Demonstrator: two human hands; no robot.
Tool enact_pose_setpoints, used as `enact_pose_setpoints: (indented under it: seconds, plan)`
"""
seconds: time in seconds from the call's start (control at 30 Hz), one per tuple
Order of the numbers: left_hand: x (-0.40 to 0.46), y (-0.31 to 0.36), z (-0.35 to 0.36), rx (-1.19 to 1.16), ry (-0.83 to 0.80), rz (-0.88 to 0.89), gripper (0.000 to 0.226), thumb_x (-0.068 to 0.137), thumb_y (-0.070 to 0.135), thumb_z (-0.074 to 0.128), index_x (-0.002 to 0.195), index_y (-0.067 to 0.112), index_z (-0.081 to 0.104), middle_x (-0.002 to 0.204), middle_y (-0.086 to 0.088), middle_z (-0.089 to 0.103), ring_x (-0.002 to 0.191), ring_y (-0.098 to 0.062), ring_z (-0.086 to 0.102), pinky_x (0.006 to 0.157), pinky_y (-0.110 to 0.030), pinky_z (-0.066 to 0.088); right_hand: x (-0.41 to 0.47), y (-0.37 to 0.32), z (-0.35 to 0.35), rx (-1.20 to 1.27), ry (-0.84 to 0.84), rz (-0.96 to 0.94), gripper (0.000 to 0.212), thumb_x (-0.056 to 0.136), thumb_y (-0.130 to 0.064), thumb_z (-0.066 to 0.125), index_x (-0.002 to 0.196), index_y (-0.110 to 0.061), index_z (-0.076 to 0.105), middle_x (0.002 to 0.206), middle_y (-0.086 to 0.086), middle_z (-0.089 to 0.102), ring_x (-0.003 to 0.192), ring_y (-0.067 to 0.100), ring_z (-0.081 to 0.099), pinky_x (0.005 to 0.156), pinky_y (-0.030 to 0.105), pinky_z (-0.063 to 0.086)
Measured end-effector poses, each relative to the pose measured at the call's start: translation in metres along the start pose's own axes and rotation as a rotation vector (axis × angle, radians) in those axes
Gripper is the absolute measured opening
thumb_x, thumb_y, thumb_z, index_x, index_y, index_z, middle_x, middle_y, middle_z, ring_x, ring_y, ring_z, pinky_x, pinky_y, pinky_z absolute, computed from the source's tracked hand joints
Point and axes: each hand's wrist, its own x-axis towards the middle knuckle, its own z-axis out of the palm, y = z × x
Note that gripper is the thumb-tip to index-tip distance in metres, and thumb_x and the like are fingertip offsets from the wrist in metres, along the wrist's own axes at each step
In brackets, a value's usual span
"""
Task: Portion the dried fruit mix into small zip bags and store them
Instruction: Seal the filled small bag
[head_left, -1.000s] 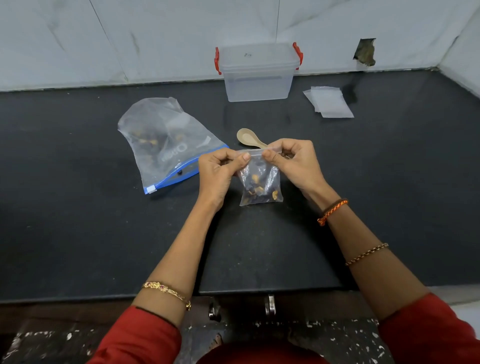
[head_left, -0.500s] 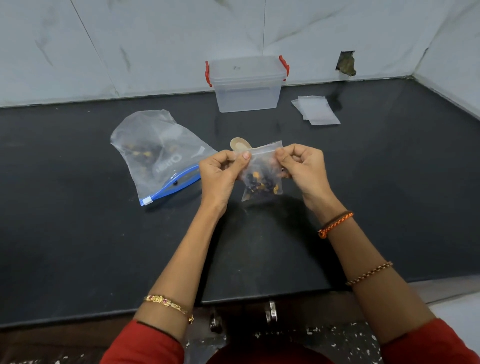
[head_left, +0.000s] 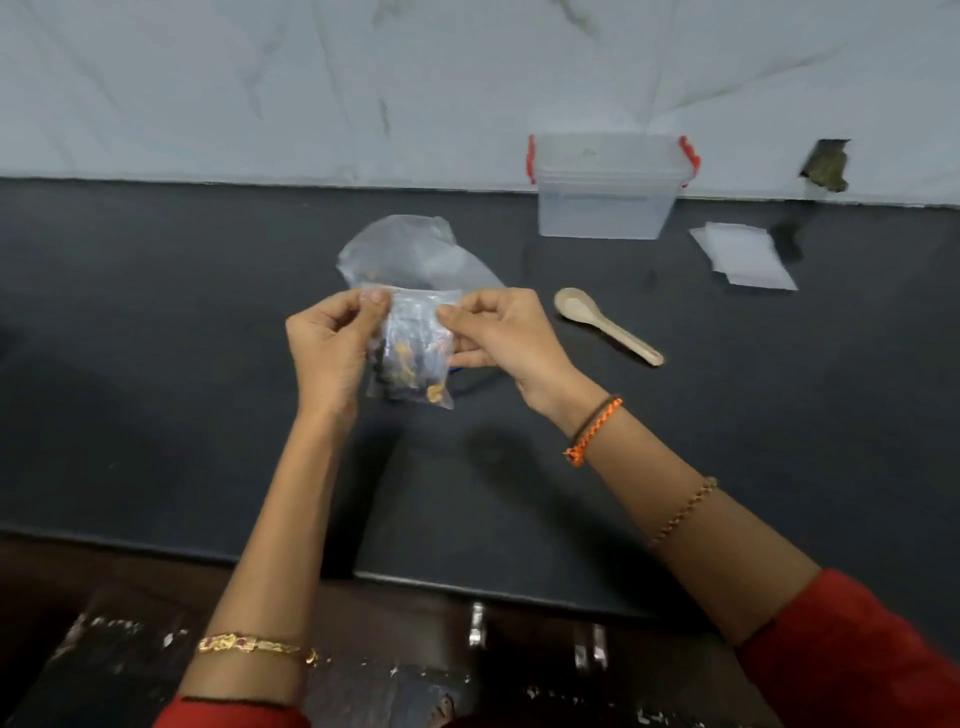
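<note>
A small clear zip bag (head_left: 413, 353) with dark and yellow dried fruit in its lower half hangs above the black counter (head_left: 156, 364). My left hand (head_left: 332, 348) pinches its top left corner and my right hand (head_left: 504, 338) pinches its top right corner. Behind it lies the large clear bag (head_left: 410, 254) of fruit mix, partly hidden by the small bag and my hands. A beige spoon (head_left: 605, 325) rests on the counter to the right of my right hand.
A clear plastic box (head_left: 605, 187) with red latches and its lid on stands at the back against the marble wall. A stack of small flat zip bags (head_left: 743, 254) lies to its right. The counter's front edge (head_left: 467, 587) runs under my forearms.
My head has turned left, so everything sits further right in view. The small bag is held a little higher, now in front of the large bag. Both hands still pinch its top.
</note>
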Motion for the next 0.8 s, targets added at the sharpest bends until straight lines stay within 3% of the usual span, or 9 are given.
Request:
enact_pose_setpoints:
  seconds: [0.13, 0.27, 0.47, 0.6, 0.7, 0.8]
  plan:
    - [0.017, -0.004, -0.068, 0.182, 0.136, -0.071, 0.027, 0.088, 0.015, 0.061, 0.061, 0.011, 0.06, 0.037, 0.011, 0.048, 0.036, -0.001, 0.041, 0.037, -0.014, 0.035, 0.017, 0.009, 0.078, -0.025, -0.067, 0.078, 0.026, 0.087, -0.008, 0.061, 0.063, -0.01, 0.053, 0.063, 0.006, 0.056, 0.053, 0.01, 0.059, 0.05, 0.019, 0.055]
    - [0.039, -0.017, -0.13, 0.295, 0.133, -0.105, 0.028, 0.087, 0.02, 0.061, 0.069, 0.0, 0.065, 0.057, -0.009, 0.058, 0.051, -0.019, 0.05, 0.049, -0.025, 0.042, 0.036, 0.017, 0.137, 0.01, -0.094, 0.197, 0.024, 0.086, -0.006, 0.059, 0.063, -0.01, 0.053, 0.065, 0.009, 0.06, 0.056, 0.018, 0.063, 0.053, 0.026, 0.058]
    - [0.072, -0.05, -0.164, 0.448, 0.053, -0.171, 0.039, 0.091, 0.023, 0.055, 0.075, -0.012, 0.059, 0.06, -0.008, 0.046, 0.057, -0.016, 0.039, 0.055, -0.028, 0.032, 0.067, 0.04, 0.178, -0.254, 0.082, 0.159, 0.026, 0.082, -0.005, 0.059, 0.056, -0.009, 0.055, 0.06, 0.007, 0.061, 0.05, 0.014, 0.062, 0.051, 0.028, 0.058]
    - [0.078, -0.06, -0.166, 0.714, -0.013, -0.133, 0.038, 0.091, 0.03, 0.054, 0.07, 0.0, 0.061, 0.06, -0.009, 0.051, 0.06, -0.018, 0.042, 0.059, -0.029, 0.037, 0.073, 0.051, 0.177, -0.522, 0.161, 0.044, 0.017, 0.08, -0.011, 0.061, 0.064, -0.004, 0.061, 0.062, 0.007, 0.063, 0.043, 0.011, 0.059, 0.06, 0.033, 0.056]
    - [0.08, -0.064, -0.167, 0.748, -0.015, -0.123, 0.026, 0.09, 0.031, 0.057, 0.083, 0.009, 0.07, 0.073, -0.008, 0.067, 0.071, -0.022, 0.059, 0.069, -0.03, 0.045, 0.073, 0.054, 0.178, -0.588, 0.189, -0.01, 0.022, 0.079, -0.016, 0.063, 0.081, 0.006, 0.065, 0.07, 0.013, 0.071, 0.051, 0.017, 0.064, 0.062, 0.031, 0.053]
    - [0.081, -0.063, -0.165, 0.705, 0.003, -0.11, 0.022, 0.089, 0.027, 0.059, 0.102, 0.013, 0.069, 0.089, 0.0, 0.067, 0.088, -0.02, 0.063, 0.081, -0.027, 0.046, 0.073, 0.053, 0.177, -0.591, 0.18, -0.022, 0.022, 0.08, -0.018, 0.061, 0.082, 0.003, 0.065, 0.07, 0.013, 0.071, 0.057, 0.023, 0.066, 0.064, 0.033, 0.055]
